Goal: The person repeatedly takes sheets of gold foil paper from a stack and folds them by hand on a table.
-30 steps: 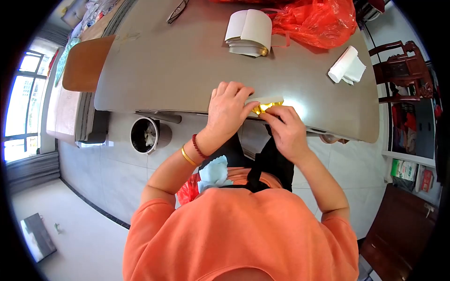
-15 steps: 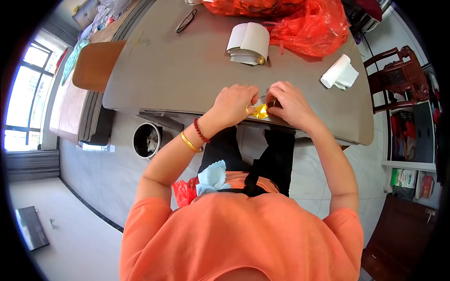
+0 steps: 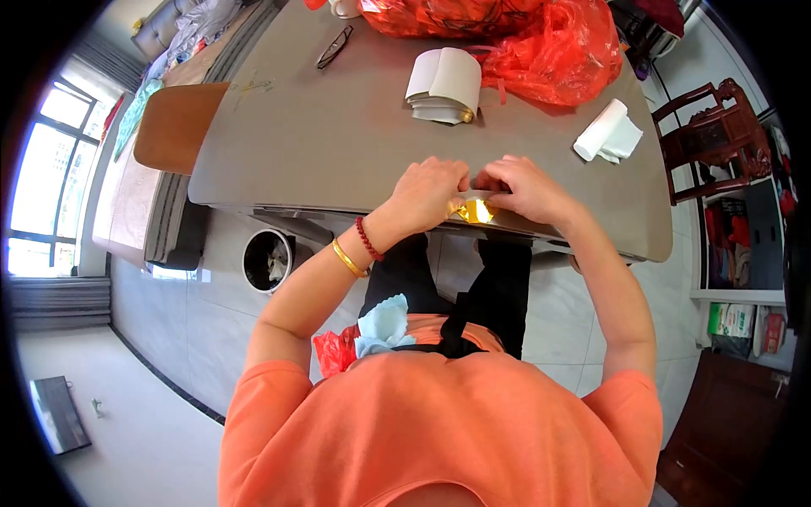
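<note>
A small piece of shiny gold foil [image 3: 479,210] lies between my hands at the near edge of the table [image 3: 338,144]. My left hand [image 3: 429,196], with red beads and a gold bangle at its wrist, pinches the foil's left end. Closed on its right side is my right hand [image 3: 521,193], fingertips bent over the top. Something pale shows just above the foil; I cannot make out what it is. Beyond the hands stands an open stack of white paper [image 3: 443,80] with a small gold bit at its lower corner.
Red plastic bags [image 3: 553,55] lie at the far side, with glasses [image 3: 334,47] to their left. A white paper roll [image 3: 608,131] rests at the right. A bin [image 3: 269,258] stands on the floor at left; a carved wooden chair [image 3: 714,139] is at right.
The gold foil has turned and now shows a broader, flatter bright face. Both hands stay on it, with the right fingers shifted slightly. The whole view has moved a little.
</note>
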### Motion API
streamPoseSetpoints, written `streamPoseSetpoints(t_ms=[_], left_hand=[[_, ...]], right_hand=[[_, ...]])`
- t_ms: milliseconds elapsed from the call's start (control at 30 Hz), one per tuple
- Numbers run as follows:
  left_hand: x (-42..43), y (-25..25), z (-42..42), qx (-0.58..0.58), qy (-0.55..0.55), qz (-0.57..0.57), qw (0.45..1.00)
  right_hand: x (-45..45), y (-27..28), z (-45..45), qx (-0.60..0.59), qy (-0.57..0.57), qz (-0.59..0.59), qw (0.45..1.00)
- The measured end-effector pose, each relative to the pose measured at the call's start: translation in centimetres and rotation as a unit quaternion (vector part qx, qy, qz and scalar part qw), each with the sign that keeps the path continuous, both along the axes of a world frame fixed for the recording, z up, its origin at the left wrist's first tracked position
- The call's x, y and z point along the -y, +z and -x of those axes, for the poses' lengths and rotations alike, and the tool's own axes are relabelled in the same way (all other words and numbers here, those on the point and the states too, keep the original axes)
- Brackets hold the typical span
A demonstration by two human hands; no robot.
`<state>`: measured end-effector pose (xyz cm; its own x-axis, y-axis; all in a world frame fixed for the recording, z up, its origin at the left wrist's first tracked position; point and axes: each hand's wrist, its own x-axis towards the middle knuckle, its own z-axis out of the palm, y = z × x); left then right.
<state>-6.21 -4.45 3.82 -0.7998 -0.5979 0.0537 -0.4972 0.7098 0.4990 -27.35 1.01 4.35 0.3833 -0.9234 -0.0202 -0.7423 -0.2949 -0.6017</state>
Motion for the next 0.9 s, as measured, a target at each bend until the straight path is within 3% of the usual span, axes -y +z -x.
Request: streamPoseSetpoints(t_ms=[133, 233, 333, 533, 900], left_hand=[[-0.7, -0.6, 0.0, -0.015, -0.033, 0.092, 0.995], [-2.7, -1.2, -0.2, -0.025, -0.042, 0.302, 0.952], [-5.3, -1.8, -1.2, -0.024, -0.063, 0.358, 0.931], [-6.8, -3.0, -2.4, -0.042, -0.021, 0.379, 0.924], [-6.3, -3.9, -1.9, -0.033, 0.014, 0.395, 0.918]], right_hand=[[-1.5, -1.9, 0.4, -0.023, 0.026, 0.173, 0.984], [-3.2, -2.9, 0.3, -0.061, 0.034, 0.308, 0.949], [-5.0, -2.9, -0.3, -0.055, 0.029, 0.354, 0.933], [-7.4, -3.4, -0.2, -0.102, 0.005, 0.384, 0.918], [-8.3, -4.5, -2.1, -0.102, -0.137, 0.379, 0.909]])
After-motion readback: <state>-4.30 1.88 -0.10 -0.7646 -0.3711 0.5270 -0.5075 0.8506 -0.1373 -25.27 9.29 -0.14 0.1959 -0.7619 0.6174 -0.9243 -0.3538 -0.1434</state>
